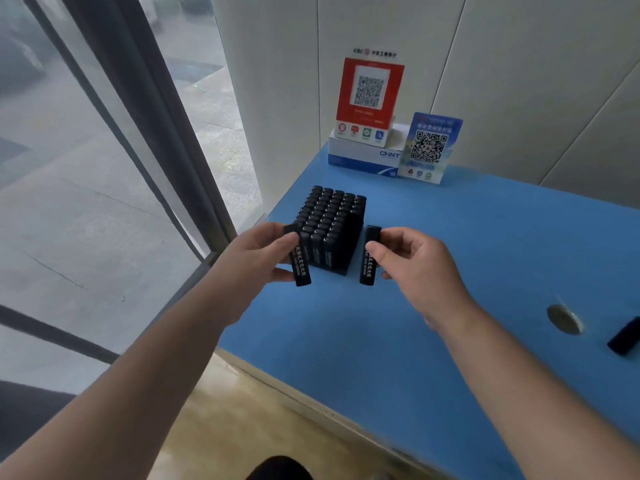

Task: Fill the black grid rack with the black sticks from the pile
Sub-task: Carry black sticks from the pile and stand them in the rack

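Note:
The black grid rack (pixel 343 268) stands on the blue table (pixel 433 271) near its left edge, packed with several upright black sticks (pixel 329 216). My left hand (pixel 263 251) grips one black stick (pixel 300 268) with white lettering, held tilted just in front of the rack's left corner. My right hand (pixel 419 265) pinches a second black stick (pixel 369 258), held upright beside the rack's right side, where the slots near that corner look empty. Another black stick (pixel 625 337) lies at the table's right edge, partly cut off.
A white and blue box (pixel 363 157) carries a red QR sign (pixel 369 98) at the back, with a blue QR stand (pixel 429 147) next to it. A round metal disc (pixel 564 318) sits in the table on the right. A glass window (pixel 86 202) borders the left.

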The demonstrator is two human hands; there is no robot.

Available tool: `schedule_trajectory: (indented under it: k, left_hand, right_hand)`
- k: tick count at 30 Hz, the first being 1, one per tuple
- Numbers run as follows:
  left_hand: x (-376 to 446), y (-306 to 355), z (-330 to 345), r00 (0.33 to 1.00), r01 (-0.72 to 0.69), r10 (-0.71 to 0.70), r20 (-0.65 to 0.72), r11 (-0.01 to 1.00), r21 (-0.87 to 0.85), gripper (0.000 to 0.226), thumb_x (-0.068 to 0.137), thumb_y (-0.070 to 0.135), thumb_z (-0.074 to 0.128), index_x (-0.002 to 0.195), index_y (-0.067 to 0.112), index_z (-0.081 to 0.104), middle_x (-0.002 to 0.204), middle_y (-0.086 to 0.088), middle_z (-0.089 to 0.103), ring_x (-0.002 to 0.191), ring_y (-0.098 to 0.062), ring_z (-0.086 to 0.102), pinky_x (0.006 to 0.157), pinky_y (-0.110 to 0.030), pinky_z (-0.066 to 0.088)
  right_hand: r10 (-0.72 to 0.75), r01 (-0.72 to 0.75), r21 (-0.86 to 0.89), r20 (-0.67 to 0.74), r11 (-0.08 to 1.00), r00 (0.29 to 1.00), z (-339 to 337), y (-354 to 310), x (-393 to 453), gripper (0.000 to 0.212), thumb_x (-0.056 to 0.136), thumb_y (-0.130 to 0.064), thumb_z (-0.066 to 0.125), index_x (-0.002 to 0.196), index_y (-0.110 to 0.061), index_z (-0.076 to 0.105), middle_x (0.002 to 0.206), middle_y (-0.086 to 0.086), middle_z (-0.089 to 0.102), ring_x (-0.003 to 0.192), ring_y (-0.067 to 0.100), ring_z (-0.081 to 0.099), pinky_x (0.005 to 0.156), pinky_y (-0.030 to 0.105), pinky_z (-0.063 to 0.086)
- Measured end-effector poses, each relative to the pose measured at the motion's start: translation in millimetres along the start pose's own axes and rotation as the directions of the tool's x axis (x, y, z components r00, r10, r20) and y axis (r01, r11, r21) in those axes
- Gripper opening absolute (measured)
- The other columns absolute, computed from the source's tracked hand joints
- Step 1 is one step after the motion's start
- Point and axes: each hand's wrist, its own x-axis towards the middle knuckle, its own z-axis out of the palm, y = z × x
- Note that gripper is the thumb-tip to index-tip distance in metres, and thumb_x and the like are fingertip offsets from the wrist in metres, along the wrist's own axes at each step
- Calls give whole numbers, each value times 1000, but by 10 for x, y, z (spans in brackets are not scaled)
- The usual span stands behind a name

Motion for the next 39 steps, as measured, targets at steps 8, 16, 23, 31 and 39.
schedule_trajectory:
  k: [8,16,23,31,39]
  left_hand:
    - [683,144,-7,993,-86,81,80,995,54,17,94,9,64,110,8,67,85,-3,71,81,-20,73,79,-33,60]
    - [1309,261,109,937,-259,170,307,925,278,12,92,26,67,104,24,72,87,6,76,79,-9,74,82,-24,55]
    - [1660,161,269,715,-681,341,611,539,496,11,88,18,69,99,22,70,95,10,65,85,-5,61,82,-20,51]
    - [1708,124,405,668,-743,321,671,331,582,6,86,14,63,83,15,68,90,5,57,83,-16,56,72,-32,50]
    - [1664,268,478,720,-693,158,676,117,711,13,86,14,59,84,14,71,85,-4,66,83,-25,63,71,-38,55]
  right_hand:
    - [50,-56,-54,-111,997,993,107,-17,250,5,89,-22,74,92,-26,73,90,-6,76,86,16,70,87,46,57]
    - [114,-117,12,-349,993,930,266,-5,397,7,90,-19,73,92,-27,72,88,-9,76,81,4,69,83,37,59]
    - [175,-165,63,-460,984,870,394,71,314,7,90,-18,73,92,-25,72,86,-9,75,79,4,68,82,36,59]
    - [204,-191,77,-499,978,842,428,177,248,8,89,-19,74,89,-27,72,87,-11,75,83,7,70,84,39,59]
    - [198,-186,73,-481,980,854,410,170,257,8,87,-17,76,89,-24,72,91,-5,77,84,10,70,90,50,57]
